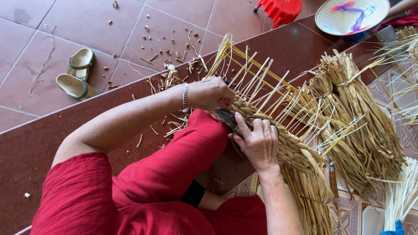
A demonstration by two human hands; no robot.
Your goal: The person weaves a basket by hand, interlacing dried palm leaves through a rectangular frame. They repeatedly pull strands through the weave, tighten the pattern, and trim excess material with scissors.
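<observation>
A half-woven straw basket [270, 130] lies on its side across my lap, its upright stakes fanning up and right. My left hand [212, 93], with a beaded bracelet at the wrist, grips the woven edge of the basket near its top. My right hand [257, 140] holds dark scissors [230, 118], fingers through the handles, with the blades pointing at the braided rim just below my left hand. My red trousers are under the work.
Bundles of dried straw [357, 117] lie to the right on a patterned mat. A pair of sandals [78, 74] sits on the tiled floor at left among straw clippings. A red plastic stool [281, 9] and a conical hat [350, 15] are at the top.
</observation>
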